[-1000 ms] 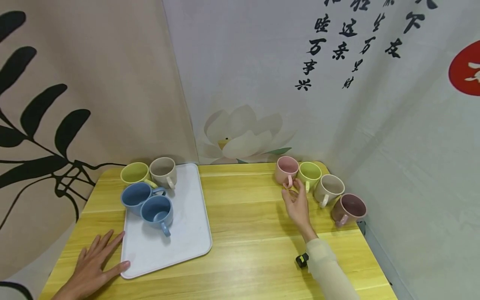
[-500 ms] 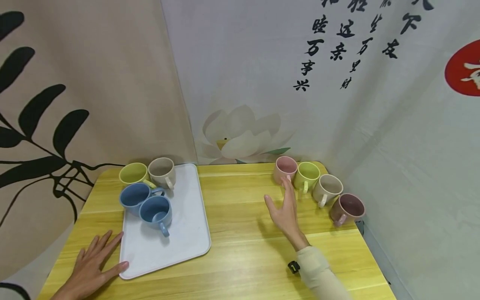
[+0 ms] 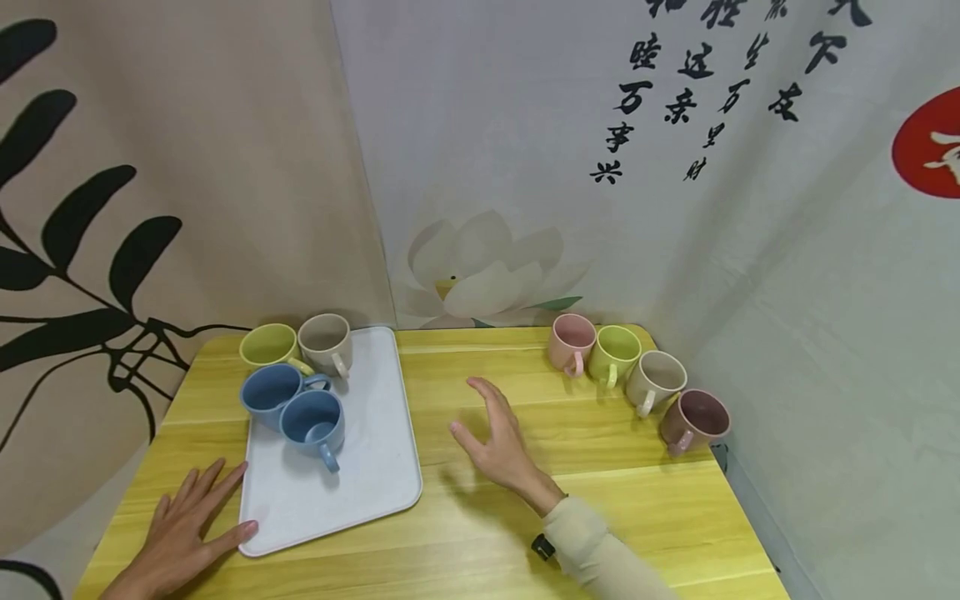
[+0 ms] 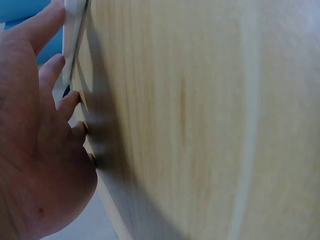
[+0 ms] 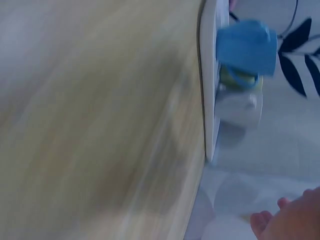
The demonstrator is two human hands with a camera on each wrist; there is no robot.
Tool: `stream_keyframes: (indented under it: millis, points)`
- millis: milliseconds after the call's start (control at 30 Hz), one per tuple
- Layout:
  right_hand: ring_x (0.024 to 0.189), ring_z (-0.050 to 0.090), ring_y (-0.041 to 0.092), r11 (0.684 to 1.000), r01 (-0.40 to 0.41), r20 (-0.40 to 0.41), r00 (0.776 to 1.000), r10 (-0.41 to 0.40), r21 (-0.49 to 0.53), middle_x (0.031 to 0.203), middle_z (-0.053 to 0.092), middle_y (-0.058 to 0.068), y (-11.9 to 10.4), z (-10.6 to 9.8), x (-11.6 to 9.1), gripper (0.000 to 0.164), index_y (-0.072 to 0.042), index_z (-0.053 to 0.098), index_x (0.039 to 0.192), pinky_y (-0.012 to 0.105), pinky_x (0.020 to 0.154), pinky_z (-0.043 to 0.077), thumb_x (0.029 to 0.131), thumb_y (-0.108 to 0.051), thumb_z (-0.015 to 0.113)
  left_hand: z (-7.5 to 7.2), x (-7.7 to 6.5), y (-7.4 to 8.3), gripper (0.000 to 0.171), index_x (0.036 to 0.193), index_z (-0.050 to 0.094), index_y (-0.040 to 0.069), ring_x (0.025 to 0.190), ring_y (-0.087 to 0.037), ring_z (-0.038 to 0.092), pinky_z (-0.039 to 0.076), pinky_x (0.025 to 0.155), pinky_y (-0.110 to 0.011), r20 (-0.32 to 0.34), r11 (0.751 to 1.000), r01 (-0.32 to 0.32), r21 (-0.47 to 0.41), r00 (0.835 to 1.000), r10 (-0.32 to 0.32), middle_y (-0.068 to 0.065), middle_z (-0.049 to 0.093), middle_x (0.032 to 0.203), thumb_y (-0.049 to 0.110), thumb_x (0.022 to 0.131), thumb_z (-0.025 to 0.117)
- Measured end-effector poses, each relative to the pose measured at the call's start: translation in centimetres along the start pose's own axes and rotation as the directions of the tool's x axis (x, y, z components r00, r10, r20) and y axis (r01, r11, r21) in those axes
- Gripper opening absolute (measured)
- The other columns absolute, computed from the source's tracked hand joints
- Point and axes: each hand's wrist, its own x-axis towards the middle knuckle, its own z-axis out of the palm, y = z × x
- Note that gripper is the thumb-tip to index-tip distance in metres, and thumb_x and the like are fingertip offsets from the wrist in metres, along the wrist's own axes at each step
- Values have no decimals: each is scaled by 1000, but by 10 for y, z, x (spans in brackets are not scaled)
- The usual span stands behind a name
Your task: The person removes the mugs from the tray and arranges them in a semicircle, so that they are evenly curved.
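Note:
My left hand [image 3: 180, 533] rests with spread fingers at the near left corner of a white tray [image 3: 382, 450], thumb and index finger touching its edge. In the left wrist view the fingers [image 4: 47, 75] meet the tray's rim. My right hand [image 3: 498, 442] is over the middle of the table, fingers extended and holding nothing, right of the tray. On the tray stand a front blue mug [image 3: 312, 421], a second blue mug [image 3: 270, 392] and a grey-beige mug [image 3: 325, 343]. A yellow-green mug [image 3: 268, 346] stands at the tray's back left corner.
Along the table's back right edge stand a pink mug [image 3: 572, 342], a lime mug [image 3: 615, 354], a cream mug [image 3: 656, 379] and a mauve mug [image 3: 695, 421]. A printed cloth [image 3: 480, 167] hangs behind the wooden table [image 3: 480, 542].
My right hand has drawn away from the pink mug's handle, its fingers straightening, and moved left and nearer over the table. The pink mug stays in place. The left hand has not moved.

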Motion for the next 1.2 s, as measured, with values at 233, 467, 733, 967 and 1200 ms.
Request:
stream_keyframes:
  millis: [233, 467, 733, 967, 1200]
  points:
    - [165, 47, 35, 999, 36, 184, 982, -35, -4, 176, 50, 14, -23, 38, -2, 69, -14, 43, 170, 65, 134, 44, 111, -39, 70, -1, 0, 1, 108, 180, 20, 11, 157, -84, -7, -9, 114, -102, 10, 1000, 7, -12, 1000, -7, -50, 11, 176, 73, 104, 65]
    - [161, 54, 26, 999, 44, 301, 952, -48, 20, 172, 54, 8, -43, 75, -3, 66, -15, 47, 167, 48, 134, 49, 111, -40, 71, -2, 0, 3, 109, 180, 20, 11, 157, -83, -7, -9, 113, -103, 6, 1000, 7, -9, 1000, -7, -50, 11, 176, 73, 103, 66]
    - [152, 62, 26, 997, 7, 419, 907, -40, 80, 167, 60, 5, -57, 107, -4, 62, -13, 50, 164, 29, 124, 55, 112, -40, 71, -2, 0, 2, 109, 180, 19, 10, 157, -83, -7, -9, 114, -102, 11, 1000, 4, -10, 1000, -4, -49, 10, 177, 72, 104, 66]
    - [147, 66, 25, 985, -59, 471, 882, -24, 162, 161, 65, 10, -65, 127, -3, 59, -10, 53, 162, 23, 116, 59, 112, -34, 72, -1, -1, 1, 108, 180, 20, 9, 157, -84, -4, -7, 114, -102, 5, 1000, -3, 3, 1000, 3, -50, 11, 176, 71, 104, 66]
    - [134, 72, 10, 951, -193, 472, 880, 59, 241, 151, 72, 7, -65, 145, 2, 50, -11, 60, 155, 14, 107, 59, 111, -28, 74, 0, 0, 1, 108, 180, 21, 9, 156, -84, -2, -5, 113, -103, 0, 1000, -8, 14, 1000, 8, -49, 13, 176, 72, 104, 66]
